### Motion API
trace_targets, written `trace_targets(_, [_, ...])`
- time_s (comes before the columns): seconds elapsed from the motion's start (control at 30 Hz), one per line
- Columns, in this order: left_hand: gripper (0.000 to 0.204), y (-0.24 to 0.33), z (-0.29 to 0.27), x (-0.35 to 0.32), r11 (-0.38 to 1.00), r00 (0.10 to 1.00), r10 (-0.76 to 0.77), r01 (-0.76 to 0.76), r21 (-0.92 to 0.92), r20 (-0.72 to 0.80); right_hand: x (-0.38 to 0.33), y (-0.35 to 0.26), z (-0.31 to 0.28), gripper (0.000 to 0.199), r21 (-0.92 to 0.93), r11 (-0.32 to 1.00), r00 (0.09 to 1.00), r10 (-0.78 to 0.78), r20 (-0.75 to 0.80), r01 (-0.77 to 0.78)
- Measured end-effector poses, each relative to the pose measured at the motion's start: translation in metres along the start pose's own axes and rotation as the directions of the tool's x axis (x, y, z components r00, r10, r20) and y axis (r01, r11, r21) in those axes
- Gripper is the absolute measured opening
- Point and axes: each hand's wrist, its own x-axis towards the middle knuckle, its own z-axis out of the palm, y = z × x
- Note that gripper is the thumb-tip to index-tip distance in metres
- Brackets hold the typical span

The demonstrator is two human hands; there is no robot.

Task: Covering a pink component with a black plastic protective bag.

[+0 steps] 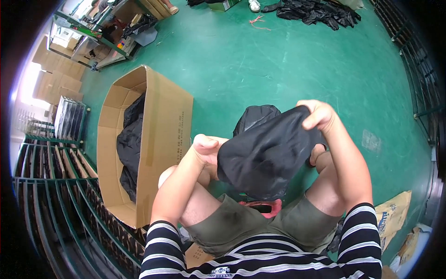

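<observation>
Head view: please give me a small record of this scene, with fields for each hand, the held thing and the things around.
left hand: grips the left edge of the black fabric piece
right hand: fingers pinch its upper right edge
fabric: held above the knees, dull and creased
cardboard box: open, on the person's left, with black fabric inside
floor: green
far pile: black items at the top

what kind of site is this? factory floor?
Likely a workshop or packing floor: green painted floor, an open cardboard box of black fabric items, green metal racks. Both hands, left hand and right hand, hold a black fabric piece.
</observation>
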Motion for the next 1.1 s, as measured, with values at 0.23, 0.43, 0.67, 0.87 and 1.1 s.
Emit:
trace_targets(0.23, [0.072, -0.009, 0.009, 0.011, 0.947, 0.995, 0.003, -0.034, -0.318, -0.098, 0.0, 0.011, -0.038, 0.034, -0.125, 0.992, 0.999, 0.033, 0.016, -0.031])
trace_targets(0.43, [0.058, -0.017, 0.018, 0.026, 0.829, 0.98, 0.001, -0.111, -0.548, -0.197, 0.006, 0.016, -0.015, 0.055, -0.15, 0.984, 0.965, 0.126, 0.23, -0.093])
trace_targets(0.67, [0.079, -0.027, 0.007, 0.021, 0.951, 0.995, 0.087, -0.099, -0.292, -0.055, 0.004, 0.003, -0.007, 0.053, -0.245, 0.948, 0.979, 0.193, -0.066, -0.204])
trace_targets(0.87, [0.085, -0.036, 0.011, 0.028, 0.874, 0.994, 0.106, -0.103, -0.475, -0.019, 0.023, 0.0, 0.013, 0.026, -0.15, 0.974, 0.986, 0.168, -0.016, -0.169])
trace_targets(1.1, [0.089, -0.045, 0.014, 0.042, 0.936, 0.989, 0.08, -0.032, -0.35, 0.124, 0.022, -0.009, -0.015, 0.051, -0.262, 0.965, 0.989, 0.053, 0.138, -0.015])
